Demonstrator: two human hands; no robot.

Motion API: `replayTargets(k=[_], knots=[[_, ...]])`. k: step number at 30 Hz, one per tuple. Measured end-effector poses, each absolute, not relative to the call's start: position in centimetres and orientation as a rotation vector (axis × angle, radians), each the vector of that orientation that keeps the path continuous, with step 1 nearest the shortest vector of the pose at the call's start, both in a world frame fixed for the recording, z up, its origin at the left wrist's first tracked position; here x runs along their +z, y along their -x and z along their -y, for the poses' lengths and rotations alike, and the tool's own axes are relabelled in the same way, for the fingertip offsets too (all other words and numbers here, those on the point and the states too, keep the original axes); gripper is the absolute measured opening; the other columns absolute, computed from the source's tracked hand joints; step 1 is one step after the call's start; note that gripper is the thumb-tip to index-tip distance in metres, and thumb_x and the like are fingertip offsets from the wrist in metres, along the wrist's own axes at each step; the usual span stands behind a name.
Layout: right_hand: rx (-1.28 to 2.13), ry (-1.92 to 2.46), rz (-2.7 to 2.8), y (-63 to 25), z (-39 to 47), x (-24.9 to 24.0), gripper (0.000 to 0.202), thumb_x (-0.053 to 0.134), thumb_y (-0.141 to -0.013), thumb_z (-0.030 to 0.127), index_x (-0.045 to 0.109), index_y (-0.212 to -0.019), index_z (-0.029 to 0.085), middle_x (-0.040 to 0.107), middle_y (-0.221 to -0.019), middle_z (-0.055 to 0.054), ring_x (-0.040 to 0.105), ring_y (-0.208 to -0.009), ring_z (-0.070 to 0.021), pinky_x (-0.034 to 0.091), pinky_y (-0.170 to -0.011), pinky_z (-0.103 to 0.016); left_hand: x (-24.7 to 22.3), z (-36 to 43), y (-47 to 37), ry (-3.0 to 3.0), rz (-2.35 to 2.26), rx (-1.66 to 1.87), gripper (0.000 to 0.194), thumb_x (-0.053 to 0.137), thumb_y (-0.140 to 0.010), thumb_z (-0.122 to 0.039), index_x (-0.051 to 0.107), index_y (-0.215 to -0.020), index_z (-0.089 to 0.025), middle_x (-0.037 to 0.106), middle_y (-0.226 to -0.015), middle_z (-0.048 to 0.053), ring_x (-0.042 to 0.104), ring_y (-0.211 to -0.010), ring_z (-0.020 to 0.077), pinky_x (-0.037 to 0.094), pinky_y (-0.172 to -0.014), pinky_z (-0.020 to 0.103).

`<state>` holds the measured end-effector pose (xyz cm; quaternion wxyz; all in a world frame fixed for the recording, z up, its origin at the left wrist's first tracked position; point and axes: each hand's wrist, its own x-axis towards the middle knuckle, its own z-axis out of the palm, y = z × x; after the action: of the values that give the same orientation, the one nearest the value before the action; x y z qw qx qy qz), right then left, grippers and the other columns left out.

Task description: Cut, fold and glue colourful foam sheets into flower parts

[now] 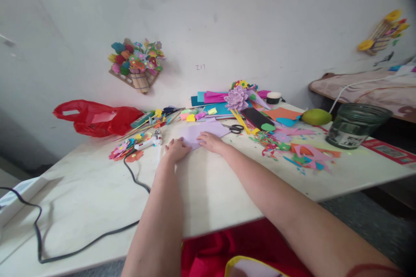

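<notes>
A light purple sheet (pixel 208 130) lies flat on the white table (pixel 107 199). My left hand (pixel 177 149) rests on its left front edge, fingers spread. On its front middle part lies my right hand (pixel 210 142), fingers stretched out over the surface. Black-handled scissors (pixel 236 128) sit by the sheet's right end, their blades pointing toward it. A white glue gun (pixel 147 142) stands left of my left hand, beside several foam flowers (pixel 121 148).
At the left back is a red plastic bag (pixel 100 119). A black cord (pixel 87 249) crosses the left side. Right of the sheet are a phone (pixel 258 118), paper scraps (pixel 305 156), a green fruit (pixel 316 117) and a glass jar (pixel 355 125). Behind stands a purple flower (pixel 237 98).
</notes>
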<state>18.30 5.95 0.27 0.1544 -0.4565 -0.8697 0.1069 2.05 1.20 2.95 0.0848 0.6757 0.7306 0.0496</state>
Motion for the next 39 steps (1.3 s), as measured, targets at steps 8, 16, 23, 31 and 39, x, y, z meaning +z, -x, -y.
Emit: replayTargets(k=[8,16,23,31,39], knots=[[0.191,1.205,2.363,-18.1,-6.0,-0.3,0.036,0.055,-0.078,0.024,0.055,-0.114,0.019,0.040,-0.133,-0.009,0.033,-0.124,-0.0180,0.028,-0.101,-0.032,2.8,-1.5,-1.6,-2.059,-2.147,0.158,0.029,0.046,-0.072,-0.044,0.063,-0.074,-0.021,0.030,-0.141,0.001,0.030,-0.124,0.0267,0.031,-0.094,0.040],[0.162,0.892,2.599,-17.6,-6.0,-0.8,0.039,0.041,-0.077,0.003,0.062,-0.105,0.021,0.055,-0.120,-0.003,0.044,-0.116,-0.0139,0.033,-0.098,-0.028,2.5,-1.5,-1.6,-1.909,-2.248,0.162,0.045,0.044,-0.069,-0.054,0.054,-0.104,-0.028,0.043,-0.132,0.004,0.016,-0.130,0.0321,0.020,-0.097,0.053],[0.237,1.037,2.806,-17.5,-3.3,0.6,0.047,0.034,-0.086,0.033,0.036,-0.132,0.019,0.027,-0.141,-0.004,0.019,-0.130,-0.0219,0.016,-0.105,-0.045,2.1,-1.6,-1.1,-1.894,-2.252,0.010,0.080,0.033,-0.069,-0.066,0.015,-0.137,-0.030,0.007,-0.147,0.003,-0.007,-0.130,0.0374,0.005,-0.097,0.062],[0.275,1.091,2.818,-17.6,-2.2,0.7,0.066,0.026,-0.085,0.050,0.020,-0.138,0.013,0.013,-0.145,-0.006,0.007,-0.133,-0.0199,0.005,-0.106,-0.042,2.2,-1.5,-1.4,-1.964,-2.228,-0.003,0.077,0.030,-0.071,-0.064,0.016,-0.138,-0.029,0.009,-0.146,0.004,-0.006,-0.129,0.0378,0.011,-0.097,0.062],[0.280,1.154,2.797,-17.5,-2.6,0.6,0.060,0.020,-0.087,0.046,0.018,-0.139,0.016,0.013,-0.145,-0.005,0.008,-0.133,-0.0159,0.004,-0.106,-0.040,2.5,-1.4,-2.1,-1.927,-2.233,-0.041,0.079,0.028,-0.072,-0.065,0.013,-0.139,-0.026,0.005,-0.147,0.003,-0.009,-0.129,0.0381,0.006,-0.098,0.061]])
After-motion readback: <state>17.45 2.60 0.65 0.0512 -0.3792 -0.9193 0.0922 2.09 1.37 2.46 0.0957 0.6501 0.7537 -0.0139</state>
